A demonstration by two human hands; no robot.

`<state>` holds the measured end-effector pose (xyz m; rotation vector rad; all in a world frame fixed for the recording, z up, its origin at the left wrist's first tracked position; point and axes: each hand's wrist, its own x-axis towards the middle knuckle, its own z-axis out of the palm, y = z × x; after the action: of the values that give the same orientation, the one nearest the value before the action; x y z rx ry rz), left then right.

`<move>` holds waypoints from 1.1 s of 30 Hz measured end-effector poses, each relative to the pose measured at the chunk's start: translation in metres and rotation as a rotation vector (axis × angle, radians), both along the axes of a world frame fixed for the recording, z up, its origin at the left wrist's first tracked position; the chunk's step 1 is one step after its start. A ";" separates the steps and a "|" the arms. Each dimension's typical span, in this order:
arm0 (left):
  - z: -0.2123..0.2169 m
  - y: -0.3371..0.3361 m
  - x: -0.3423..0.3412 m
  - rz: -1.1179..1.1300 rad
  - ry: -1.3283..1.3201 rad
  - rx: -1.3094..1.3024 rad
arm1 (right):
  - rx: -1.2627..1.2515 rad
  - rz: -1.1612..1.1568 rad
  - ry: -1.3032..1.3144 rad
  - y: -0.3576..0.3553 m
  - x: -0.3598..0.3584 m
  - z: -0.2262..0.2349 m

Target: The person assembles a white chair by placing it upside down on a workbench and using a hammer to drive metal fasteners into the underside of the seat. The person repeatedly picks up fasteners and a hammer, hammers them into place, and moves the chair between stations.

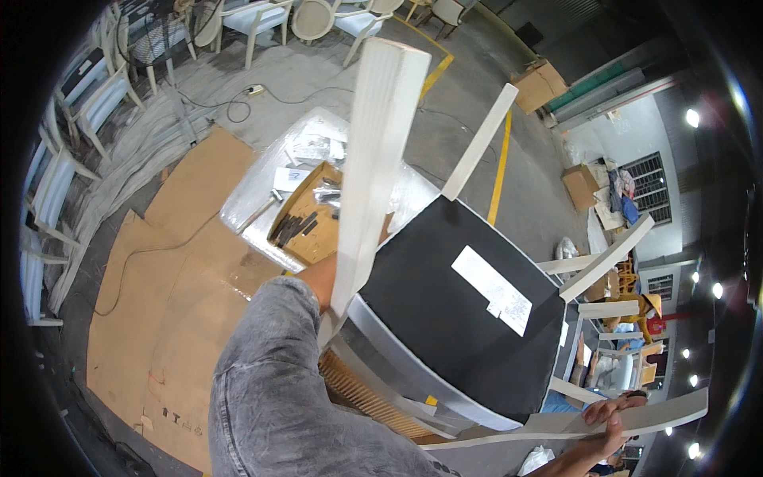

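An upturned chair (421,278) with pale legs fills the middle of the view, its black underside facing up and a white label (493,290) stuck on it. My right hand (608,415) is closed around the curved pale leg (668,413) at the lower right. On the other side, my left forearm (319,278) in a grey sleeve passes behind the large near leg (377,143). That leg hides most of my left hand, so its fingers do not show. Slatted light wood (373,389) of the chair's back shows below the seat.
A plastic-wrapped surface (246,211) behind the chair bears a cardboard tray (318,238) of dark small parts and a hammer (258,213). Flat cardboard (159,318) covers the floor at left. Several chairs (254,20) line the far and left sides. A person (636,310) works at far right.
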<state>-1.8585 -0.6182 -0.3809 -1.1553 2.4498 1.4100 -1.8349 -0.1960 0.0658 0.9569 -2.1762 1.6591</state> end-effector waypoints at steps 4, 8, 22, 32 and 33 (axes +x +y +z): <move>-0.015 -0.010 -0.024 -0.153 -0.210 -0.088 | 0.026 -0.108 0.054 0.000 0.008 0.000; -0.012 -0.009 -0.039 -0.181 -0.188 -0.086 | -0.073 0.090 -0.064 0.015 0.003 -0.005; 0.122 0.033 0.152 0.727 1.029 0.895 | -0.023 0.049 0.017 0.033 0.004 -0.009; 0.154 0.052 0.180 0.860 1.327 1.039 | -0.243 0.201 -0.065 0.014 -0.029 -0.041; 0.154 0.048 0.183 0.870 1.344 1.033 | -0.304 0.180 -0.124 0.006 -0.037 -0.049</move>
<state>-1.6756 -0.5703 -0.2273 -1.0501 0.6561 3.8584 -1.8718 -0.1895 0.0163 1.0072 -1.8769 2.1101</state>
